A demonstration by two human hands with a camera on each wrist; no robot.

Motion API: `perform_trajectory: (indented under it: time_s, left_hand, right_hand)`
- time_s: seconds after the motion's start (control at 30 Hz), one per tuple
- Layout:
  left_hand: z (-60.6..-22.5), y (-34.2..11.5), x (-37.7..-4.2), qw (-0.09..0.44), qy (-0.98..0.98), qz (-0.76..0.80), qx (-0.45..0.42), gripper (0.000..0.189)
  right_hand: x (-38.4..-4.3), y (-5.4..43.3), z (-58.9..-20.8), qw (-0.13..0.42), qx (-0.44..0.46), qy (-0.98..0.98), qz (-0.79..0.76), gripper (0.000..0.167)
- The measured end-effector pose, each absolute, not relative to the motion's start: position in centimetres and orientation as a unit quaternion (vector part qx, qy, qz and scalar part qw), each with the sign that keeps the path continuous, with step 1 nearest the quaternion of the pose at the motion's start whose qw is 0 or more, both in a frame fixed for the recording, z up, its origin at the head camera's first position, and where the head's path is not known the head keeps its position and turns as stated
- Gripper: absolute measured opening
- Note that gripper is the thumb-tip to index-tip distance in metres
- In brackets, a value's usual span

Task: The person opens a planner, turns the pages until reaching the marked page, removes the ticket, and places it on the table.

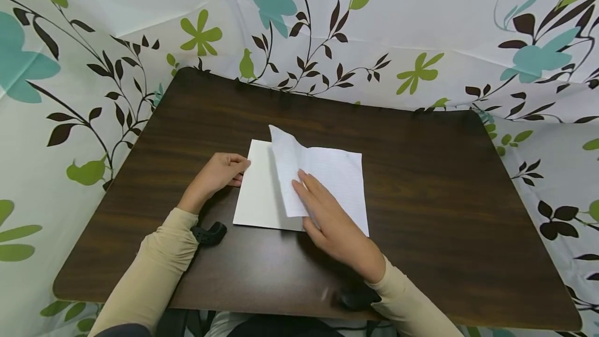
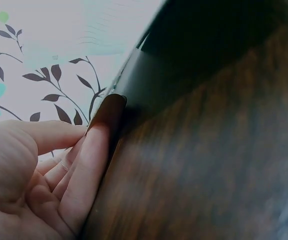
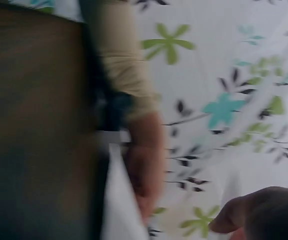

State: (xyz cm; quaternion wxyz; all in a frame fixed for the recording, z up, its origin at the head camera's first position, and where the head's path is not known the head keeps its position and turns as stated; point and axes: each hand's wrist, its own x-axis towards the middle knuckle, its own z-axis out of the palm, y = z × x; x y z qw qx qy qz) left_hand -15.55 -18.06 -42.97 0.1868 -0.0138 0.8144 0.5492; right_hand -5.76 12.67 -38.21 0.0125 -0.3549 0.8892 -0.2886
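Seen from the head, a notebook [image 1: 259,191] is lying open on the dark table [image 1: 444,196], its pale left side exposed and a loose-edged leaf [image 1: 290,181] standing partly raised over it. A person's left hand [image 1: 220,173] is pinching the notebook's left edge between thumb and fingers, while the right hand [image 1: 334,222] is resting straight-fingered against the leaf; whether its thumb is clasping paper, one cannot tell.

From the left wrist, thumb and index finger are meeting at the edge above the tabletop; that hold, in judgement, is best kept light but steady.

From the right wrist, blur is obscuring any contact, though white paper is showing. Flat fingers sweeping evenly, near the fold, would probably be sparing the thin leaf a crease.
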Motion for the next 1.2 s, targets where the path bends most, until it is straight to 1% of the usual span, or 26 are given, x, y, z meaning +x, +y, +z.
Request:
perform_trajectory:
  time_s: [0.07,0.1,0.2,0.3,0.4,0.5,0.6,0.7,0.8,0.9,0.97,1.07,1.2]
  left_hand:
    - [-42.9,-18.0,-15.7,0.183,0.815,0.55,-0.013,0.042]
    - [-42.9,-18.0,-15.7,0.18,0.815,0.55,-0.011,0.042]
    - [-42.8,-17.8,-15.9,0.167,0.817,0.551,-0.005,0.043]
    - [-42.7,-17.6,-16.0,0.154,0.821,0.55,0.003,0.048]
    - [-42.5,-17.4,-16.0,0.15,0.826,0.543,0.007,0.053]
    - [-42.5,-17.3,-16.1,0.155,0.831,0.534,0.011,0.055]
    - [-42.6,-17.2,-16.2,0.157,0.835,0.526,0.016,0.051]
    - [-42.7,-17.2,-16.1,0.155,0.836,0.526,0.019,0.044]
    - [-42.9,-17.2,-15.9,0.157,0.835,0.527,0.017,0.04]
    - [-43.0,-17.2,-15.7,0.159,0.833,0.529,0.012,0.039]
    - [-43.0,-17.3,-15.6,0.161,0.833,0.529,0.008,0.04]
    - [-43.0,-17.4,-15.5,0.166,0.831,0.531,0.003,0.041]
    - [-43.1,-17.7,-15.5,0.174,0.822,0.542,-0.012,0.043]
  right_hand:
    - [-5.9,11.9,-39.1,-0.026,-0.371,0.894,-0.25,0.064]
    - [-5.9,11.6,-39.5,-0.035,-0.376,0.895,-0.237,0.062]
    - [-6.0,10.8,-40.5,-0.046,-0.384,0.898,-0.211,0.059]
    - [-6.3,10.4,-41.5,-0.051,-0.389,0.9,-0.189,0.058]
    - [-6.6,10.1,-42.3,-0.045,-0.39,0.902,-0.177,0.059]
    - [-6.8,10.1,-42.9,-0.028,-0.388,0.904,-0.176,0.061]
    - [-6.9,10.1,-43.2,-0.006,-0.384,0.907,-0.173,0.064]
    - [-7.1,10.2,-43.3,0.008,-0.374,0.909,-0.182,0.064]
    - [-7.7,10.7,-43.4,-0.002,-0.35,0.911,-0.217,0.054]
    - [-9.0,11.8,-43.4,-0.038,-0.307,0.916,-0.254,0.038]
    - [-10.0,12.9,-43.5,-0.059,-0.267,0.925,-0.263,0.031]
    - [-11.5,14.7,-43.7,-0.069,-0.203,0.943,-0.254,0.03]
    - [-13.0,16.7,-43.8,-0.053,-0.131,0.96,-0.242,0.034]
